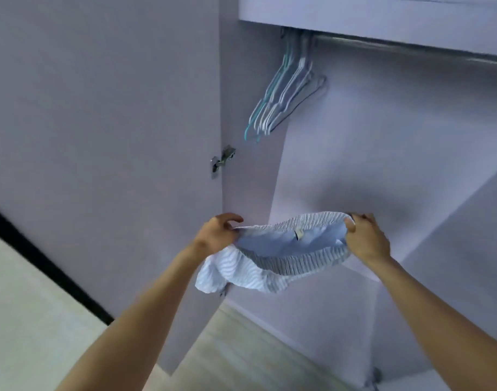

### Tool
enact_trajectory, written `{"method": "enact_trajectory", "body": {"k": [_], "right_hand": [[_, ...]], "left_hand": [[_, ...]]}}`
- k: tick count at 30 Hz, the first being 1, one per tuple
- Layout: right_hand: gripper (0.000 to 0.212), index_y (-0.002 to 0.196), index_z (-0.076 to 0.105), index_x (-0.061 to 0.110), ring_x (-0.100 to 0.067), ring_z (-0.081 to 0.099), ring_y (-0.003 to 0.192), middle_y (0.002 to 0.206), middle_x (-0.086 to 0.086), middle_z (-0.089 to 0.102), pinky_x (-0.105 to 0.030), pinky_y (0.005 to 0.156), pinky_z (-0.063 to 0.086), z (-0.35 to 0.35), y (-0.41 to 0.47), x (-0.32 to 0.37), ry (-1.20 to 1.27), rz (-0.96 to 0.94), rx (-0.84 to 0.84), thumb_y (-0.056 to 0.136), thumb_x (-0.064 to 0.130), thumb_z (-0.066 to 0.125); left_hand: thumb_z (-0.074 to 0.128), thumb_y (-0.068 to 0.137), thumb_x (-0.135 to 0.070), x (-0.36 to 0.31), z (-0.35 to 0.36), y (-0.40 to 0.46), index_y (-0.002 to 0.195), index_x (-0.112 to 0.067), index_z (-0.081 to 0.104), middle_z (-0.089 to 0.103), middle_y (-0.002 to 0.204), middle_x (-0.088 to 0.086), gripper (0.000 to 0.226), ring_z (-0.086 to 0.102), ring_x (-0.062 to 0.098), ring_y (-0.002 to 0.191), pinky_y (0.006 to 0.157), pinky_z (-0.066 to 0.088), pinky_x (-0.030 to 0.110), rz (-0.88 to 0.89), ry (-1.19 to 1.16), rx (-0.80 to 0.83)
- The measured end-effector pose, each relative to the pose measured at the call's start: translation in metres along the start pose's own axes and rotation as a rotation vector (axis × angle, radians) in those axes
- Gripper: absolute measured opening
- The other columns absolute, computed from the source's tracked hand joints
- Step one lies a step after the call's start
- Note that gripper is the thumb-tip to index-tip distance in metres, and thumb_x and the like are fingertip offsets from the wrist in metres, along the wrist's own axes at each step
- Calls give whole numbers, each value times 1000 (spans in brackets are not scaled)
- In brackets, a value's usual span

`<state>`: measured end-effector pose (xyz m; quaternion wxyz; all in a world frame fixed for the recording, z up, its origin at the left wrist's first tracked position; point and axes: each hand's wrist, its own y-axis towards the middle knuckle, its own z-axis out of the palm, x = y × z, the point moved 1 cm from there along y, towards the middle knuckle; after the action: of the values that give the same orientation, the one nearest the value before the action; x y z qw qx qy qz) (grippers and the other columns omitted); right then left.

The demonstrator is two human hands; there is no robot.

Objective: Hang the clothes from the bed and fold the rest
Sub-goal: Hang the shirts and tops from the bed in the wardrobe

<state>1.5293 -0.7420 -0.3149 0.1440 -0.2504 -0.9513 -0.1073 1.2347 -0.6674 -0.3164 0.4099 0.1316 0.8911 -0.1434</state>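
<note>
Garment: a pale blue striped garment (281, 255) with an elasticated waistband, held in the lower centre of the frame in front of an open wardrobe; a small label shows inside the back of the waist
Left hand (217, 231): its grip is closed in a pinch on the left end of the waistband, thumb and fingers curled over the gathered edge
Right hand (367, 238): its grip is likewise closed on the right end of the waistband, fingers wrapped over the rim
Why held so: the two hands pull apart, so the waist stretches into an open oval and the loose cloth hangs below towards the lower left; this looks like a way to find the garment's shape before it is hung or folded
Hangers (284, 91): a bunch of white, teal and grey ones, bare, crowded at the left end of the rail (410, 48) in the upper centre, well above the garment
Wardrobe door (100, 108): swung open on the left, its hinge (222, 160) visible at mid-frame
Step in hand: likely readying the garment, with a hanger not yet taken
Bed: not in view
</note>
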Motion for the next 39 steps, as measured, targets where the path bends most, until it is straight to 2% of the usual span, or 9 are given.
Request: {"method": "enact_trajectory", "body": {"k": [3, 8, 14, 18, 23, 26, 29, 32, 39], "right_hand": [[26, 98, 60, 1, -35, 56, 87, 103, -25, 59, -34, 71, 37, -11, 27, -4, 117, 30, 13, 96, 10, 36], [23, 97, 63, 4, -34, 58, 100, 108, -22, 63, -30, 78, 39, -13, 74, 14, 483, 96, 1, 90, 1, 41], [36, 115, 62, -3, -28, 55, 114, 122, -19, 60, -34, 100, 39, 2, 146, 77, 634, -125, 221, 86, -10, 41], [25, 111, 62, -4, -21, 53, 91, 115, -22, 63, -37, 85, 45, 10, 190, 143, 884, -150, 289, 92, 2, 46], [34, 82, 58, -13, -24, 50, 67, 81, -22, 59, -32, 59, 37, 15, 219, 208, 1164, 73, 327, 94, 18, 50], [28, 69, 55, 0, -24, 51, 60, 76, -15, 58, -29, 48, 31, 26, 229, 222, 1192, 193, 337, 92, 16, 52], [20, 88, 61, -2, -28, 52, 77, 102, -28, 64, -35, 61, 42, 35, 231, 222, 1114, 147, 241, 93, 12, 48], [27, 95, 66, -9, -40, 60, 90, 102, -29, 65, -44, 79, 47, 31, 224, 211, 1062, 119, 123, 93, 13, 50], [28, 93, 67, -9, -31, 55, 76, 86, -21, 65, -27, 65, 38, -4, 213, 176, 1123, 134, 31, 94, 10, 46]], "left_hand": [[64, 87, -20, -24, -13, 26, 105, -15, 67, 64, 96, 3, 19, 56, 11, 85, 65, 42, 9, 73, -100, 91], [64, 87, -28, -58, -29, 63, 94, -18, 72, 68, 87, -8, 14, 59, 0, 82, 82, 43, 17, 195, -224, -191], [73, 79, -27, -85, -55, 89, 69, -35, 69, 67, 70, -24, 14, 59, -10, 69, 71, 41, 10, 139, -307, -465], [73, 78, -30, -102, -69, 105, 75, -30, 69, 64, 83, -8, 5, 59, 7, 78, 77, 42, 19, 76, -183, -674], [72, 79, -33, -107, -81, 103, 90, -25, 72, 58, 93, 4, 15, 57, 18, 83, 82, 44, 25, 54, -5, -813], [71, 79, -34, -103, -83, 97, 92, -25, 72, 56, 93, 2, 16, 55, 16, 82, 80, 41, 24, 31, 40, -848], [71, 79, -35, -100, -81, 92, 93, -24, 72, 56, 91, 0, 18, 55, 15, 81, 78, 40, 23, 23, 58, -860], [70, 79, -36, -96, -75, 89, 94, -25, 71, 56, 91, 0, 18, 54, 14, 81, 77, 39, 23, 13, 64, -841], [70, 80, -36, -97, -51, 85, 98, -22, 71, 55, 92, 2, 22, 55, 18, 83, 78, 38, 22, 26, 16, -749]]}}
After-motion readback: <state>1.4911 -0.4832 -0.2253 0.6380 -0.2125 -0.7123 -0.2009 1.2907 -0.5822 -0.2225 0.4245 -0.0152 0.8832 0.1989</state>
